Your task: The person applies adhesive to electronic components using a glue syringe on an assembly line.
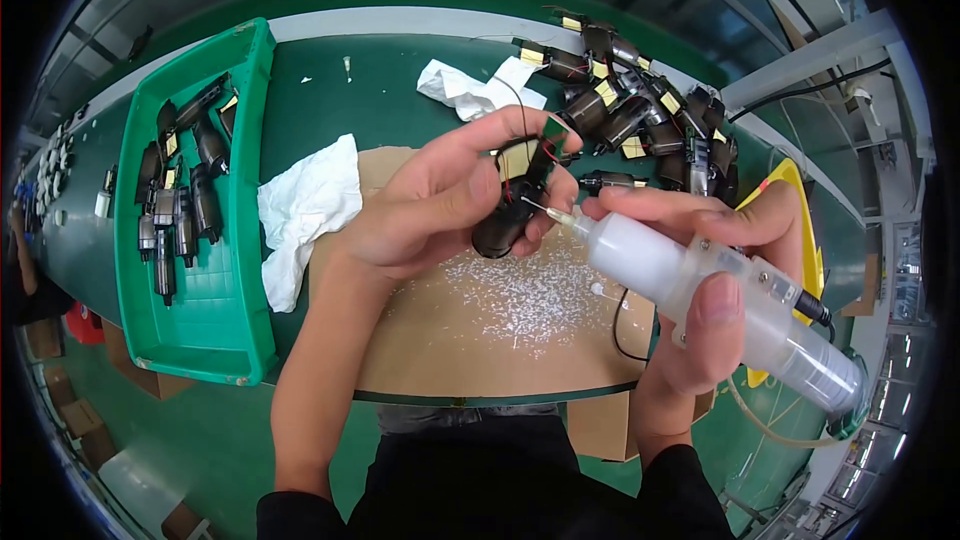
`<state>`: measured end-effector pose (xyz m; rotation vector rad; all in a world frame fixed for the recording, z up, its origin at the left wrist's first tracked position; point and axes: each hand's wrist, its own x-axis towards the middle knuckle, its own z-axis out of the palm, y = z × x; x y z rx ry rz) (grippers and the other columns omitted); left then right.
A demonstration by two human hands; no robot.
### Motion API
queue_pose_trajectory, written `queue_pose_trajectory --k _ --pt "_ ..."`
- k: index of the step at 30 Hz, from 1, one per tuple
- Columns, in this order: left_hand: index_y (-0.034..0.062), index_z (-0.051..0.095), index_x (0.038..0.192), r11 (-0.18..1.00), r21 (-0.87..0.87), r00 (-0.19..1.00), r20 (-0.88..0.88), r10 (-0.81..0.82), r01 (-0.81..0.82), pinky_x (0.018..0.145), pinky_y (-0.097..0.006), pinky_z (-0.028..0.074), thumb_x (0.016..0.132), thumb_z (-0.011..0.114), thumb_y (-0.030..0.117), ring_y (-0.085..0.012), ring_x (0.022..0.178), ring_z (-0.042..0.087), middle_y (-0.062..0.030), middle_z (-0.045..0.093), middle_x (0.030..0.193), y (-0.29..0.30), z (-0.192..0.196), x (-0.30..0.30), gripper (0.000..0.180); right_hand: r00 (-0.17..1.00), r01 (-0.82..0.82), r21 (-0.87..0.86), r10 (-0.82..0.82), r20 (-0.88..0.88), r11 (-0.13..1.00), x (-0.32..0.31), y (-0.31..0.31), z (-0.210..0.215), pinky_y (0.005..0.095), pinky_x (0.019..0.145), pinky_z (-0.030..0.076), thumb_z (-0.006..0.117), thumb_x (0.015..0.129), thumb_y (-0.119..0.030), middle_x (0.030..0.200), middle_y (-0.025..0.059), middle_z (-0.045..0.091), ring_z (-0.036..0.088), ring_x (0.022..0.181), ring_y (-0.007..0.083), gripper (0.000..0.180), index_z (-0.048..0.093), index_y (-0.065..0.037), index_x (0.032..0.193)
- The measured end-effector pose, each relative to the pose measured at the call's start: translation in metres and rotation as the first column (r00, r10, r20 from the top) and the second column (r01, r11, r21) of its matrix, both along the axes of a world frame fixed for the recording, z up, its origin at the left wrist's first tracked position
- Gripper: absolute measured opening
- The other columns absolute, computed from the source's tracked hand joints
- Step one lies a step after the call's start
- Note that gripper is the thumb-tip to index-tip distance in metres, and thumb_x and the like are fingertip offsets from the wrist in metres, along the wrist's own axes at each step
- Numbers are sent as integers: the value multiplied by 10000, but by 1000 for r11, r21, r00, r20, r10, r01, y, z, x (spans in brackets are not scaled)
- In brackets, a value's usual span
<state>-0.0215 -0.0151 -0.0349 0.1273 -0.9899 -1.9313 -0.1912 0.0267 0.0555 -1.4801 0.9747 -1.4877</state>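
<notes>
Between its thumb and fingers, my left hand (440, 200) grips a dark translucent plastic housing (500, 227) with a small green circuit board and thin wires at its upper end. My right hand (740, 240) is wrapped round a glue dispensing syringe (640, 258), a clear barrel filled with white paste, with a hose and a black cable at its back. The syringe's thin needle meets the housing near the wires; whether paste is coming out is too small to tell. Below both hands lies a cardboard sheet (430, 340) strewn with white specks.
A green tray (262, 330) with several dark housings stands at the left. More dark housings (625, 120) are heaped at the back right. Crumpled white cloths (310, 205) lie beside the cardboard and at the back. A yellow bin (790, 180) sits beyond my right hand.
</notes>
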Motion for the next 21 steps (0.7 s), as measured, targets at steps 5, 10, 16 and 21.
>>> queue_pose_trajectory --k 5,10,16,21 --pt "-47 385 1333 1000 -14 999 -16 -28 28 688 -256 444 838 667 418 -147 790 548 -109 567 1043 2 -5 0 736 999 28 84 -26 -25 996 -1 4 -4 423 771 555 648 802 -472 833 291 640 668 810 340 528 342 -57 913" --pt "-81 434 1270 989 137 997 67 44 -53 620 -256 503 650 832 447 -155 857 557 -117 569 1044 3 6 -1 906 998 50 97 -47 -32 994 1 7 -11 406 783 552 642 800 -456 834 285 640 666 792 322 514 349 -60 944" --pt "-89 460 1250 993 89 992 101 70 -79 621 -244 501 646 822 482 -144 868 560 -103 572 1060 2 1 -1 907 996 44 90 -37 -85 995 -2 6 -14 391 782 553 637 799 -439 834 292 642 669 778 327 506 351 -52 957" --pt "52 497 1307 994 -104 999 38 -25 29 685 -251 449 824 705 378 -168 1060 540 -163 509 1307 -3 -14 5 619 996 41 91 -33 -82 995 0 6 -15 390 778 555 629 803 -440 821 294 648 670 775 327 501 349 -51 950"
